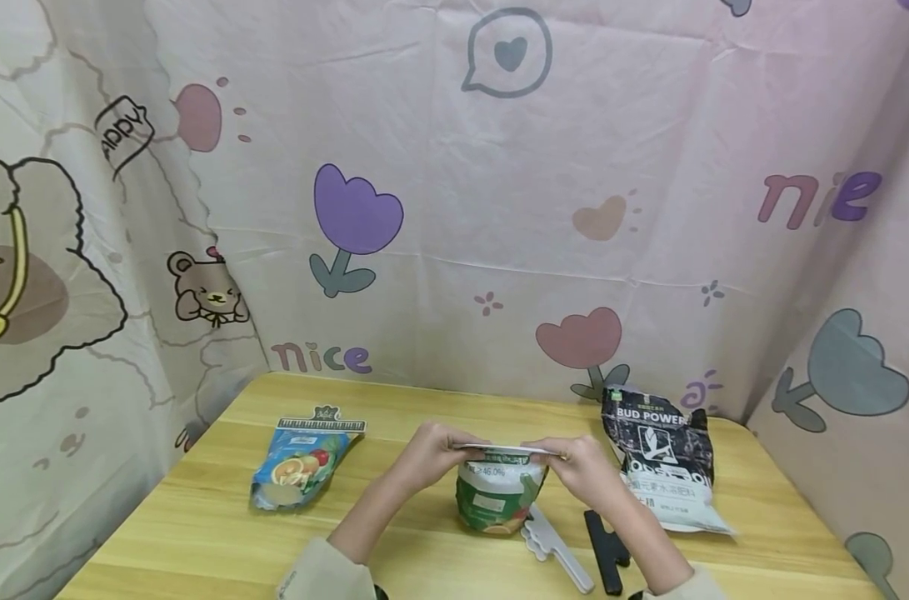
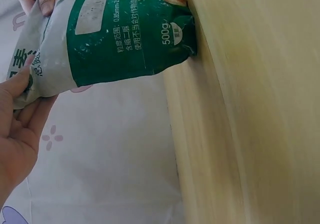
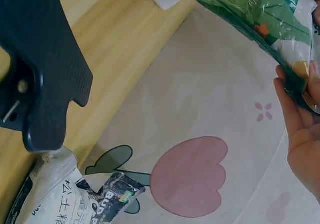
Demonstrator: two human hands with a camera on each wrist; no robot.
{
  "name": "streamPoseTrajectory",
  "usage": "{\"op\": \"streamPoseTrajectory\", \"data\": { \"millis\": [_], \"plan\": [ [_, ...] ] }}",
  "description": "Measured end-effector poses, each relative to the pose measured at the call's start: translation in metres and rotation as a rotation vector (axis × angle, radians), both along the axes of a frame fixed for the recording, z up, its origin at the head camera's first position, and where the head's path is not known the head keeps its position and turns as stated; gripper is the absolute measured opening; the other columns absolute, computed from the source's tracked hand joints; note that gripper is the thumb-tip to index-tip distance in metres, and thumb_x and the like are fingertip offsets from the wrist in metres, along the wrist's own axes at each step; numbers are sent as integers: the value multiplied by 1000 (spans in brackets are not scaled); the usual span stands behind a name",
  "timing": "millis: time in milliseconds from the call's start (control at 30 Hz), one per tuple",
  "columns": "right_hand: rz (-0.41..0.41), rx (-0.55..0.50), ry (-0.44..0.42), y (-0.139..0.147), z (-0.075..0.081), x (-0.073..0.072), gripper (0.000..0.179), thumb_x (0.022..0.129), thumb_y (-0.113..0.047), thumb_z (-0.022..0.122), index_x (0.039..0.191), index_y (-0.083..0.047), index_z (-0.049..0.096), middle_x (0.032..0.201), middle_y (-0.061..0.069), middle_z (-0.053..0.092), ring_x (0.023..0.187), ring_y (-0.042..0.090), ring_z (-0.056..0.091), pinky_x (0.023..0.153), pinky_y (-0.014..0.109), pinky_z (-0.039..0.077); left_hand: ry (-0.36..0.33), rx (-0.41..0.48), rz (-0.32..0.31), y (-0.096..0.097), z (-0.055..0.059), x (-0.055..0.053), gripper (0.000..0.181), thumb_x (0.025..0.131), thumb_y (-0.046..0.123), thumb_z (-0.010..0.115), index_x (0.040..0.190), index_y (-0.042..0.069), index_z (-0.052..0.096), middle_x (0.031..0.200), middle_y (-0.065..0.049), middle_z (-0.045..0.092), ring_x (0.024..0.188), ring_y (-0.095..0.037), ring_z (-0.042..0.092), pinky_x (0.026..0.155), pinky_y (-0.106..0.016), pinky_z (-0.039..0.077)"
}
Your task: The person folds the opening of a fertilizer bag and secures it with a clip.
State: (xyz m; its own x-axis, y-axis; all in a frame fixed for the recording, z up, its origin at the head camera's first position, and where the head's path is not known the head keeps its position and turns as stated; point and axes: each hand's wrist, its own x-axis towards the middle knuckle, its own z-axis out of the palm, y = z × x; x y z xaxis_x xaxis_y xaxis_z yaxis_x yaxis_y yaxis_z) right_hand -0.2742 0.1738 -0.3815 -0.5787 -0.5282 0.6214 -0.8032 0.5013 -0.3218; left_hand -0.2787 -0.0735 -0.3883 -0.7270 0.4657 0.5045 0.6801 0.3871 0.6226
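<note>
A green and white plastic bag marked 500g stands upright on the wooden table, its top edge folded over. My left hand pinches the left end of that edge, thumb toward me. At the opposite end my right hand pinches the same edge. The left wrist view shows the bag's green side with the left hand at its top. In the right wrist view the right hand holds a top corner. A white sealing clip lies beside the bag's base; a black clip is farther right.
To the left lies a blue bag with a piano-patterned clip across its top. A black and white bag lies at the right rear. Patterned cloth hangs behind the table and along its sides.
</note>
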Motion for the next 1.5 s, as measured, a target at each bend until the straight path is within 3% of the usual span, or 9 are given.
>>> {"op": "streamPoseTrajectory", "data": {
  "millis": [100, 167, 300, 433, 767, 867, 1100, 1333, 1500],
  "plan": [
    [-34, 20, -10, -1, 2, 2, 19, 76, 0, 71, 93, -7, 72, 81, 0, 69, 46, -9, 32, 38, 13, 32, 10, -37, 22, 2, 3, 2, 15, 80, 8, 69, 93, 4, 73, 89, -4, 69, 82, -12, 65, 67, -16, 50],
    [-69, 48, -18, -3, 5, 5, 17, 78, -4, 70, 95, -9, 72, 82, -2, 69, 51, -7, 42, 45, 17, 42, 52, -100, 54, 4, 7, 4, 15, 80, 8, 70, 94, 5, 73, 92, -4, 69, 84, -12, 64, 69, -18, 50],
    [-141, 111, 20, -12, 13, 11, 16, 84, -18, 68, 98, -13, 71, 83, -6, 66, 63, -2, 53, 54, 22, 46, 226, -274, 134, 8, 19, 12, 17, 80, 13, 71, 97, 10, 72, 98, -4, 67, 91, -16, 63, 75, -26, 51],
    [-140, 128, 142, -25, 15, 13, 13, 85, -19, 67, 95, -13, 71, 85, -4, 68, 67, 4, 59, 56, 21, 48, 374, -373, 169, 16, 24, 17, 16, 86, 20, 65, 99, 12, 71, 95, -1, 69, 86, -13, 64, 72, -24, 51],
    [-160, 2, 393, -35, 5, 10, 13, 69, -4, 77, 80, -8, 72, 73, 3, 69, 52, 10, 61, 46, 15, 45, 473, -291, 255, 25, 14, 19, 11, 86, 18, 66, 89, 11, 73, 80, 0, 70, 66, -9, 65, 56, -17, 49],
    [-133, 5, 385, -32, 5, 10, 12, 70, -5, 75, 81, -8, 72, 73, 2, 69, 52, 9, 61, 46, 14, 45, 450, -265, 227, 23, 14, 18, 12, 86, 19, 65, 90, 10, 73, 82, 0, 70, 68, -10, 66, 58, -17, 50],
    [-113, 0, 244, -11, 6, 11, 17, 72, 0, 74, 87, -8, 72, 80, 0, 69, 59, 2, 59, 50, 12, 43, 227, -206, 145, 8, 18, 16, 15, 88, 14, 62, 97, 7, 72, 92, -3, 69, 83, -14, 65, 70, -24, 52],
    [-93, -12, 236, -4, 3, 9, 18, 73, 4, 73, 88, -6, 72, 80, 2, 70, 61, 4, 62, 50, 11, 43, 235, -188, 123, 4, 16, 15, 16, 89, 12, 61, 98, 5, 71, 92, -4, 69, 83, -16, 65, 70, -24, 52],
    [-91, -69, 68, 0, 2, 9, 17, 78, -1, 70, 92, -10, 72, 86, -1, 70, 61, 0, 58, 52, 17, 45, 82, -63, 79, -2, 10, 12, 16, 87, 9, 62, 100, 4, 71, 96, -6, 68, 87, -16, 64, 72, -21, 50]
  ]
}}
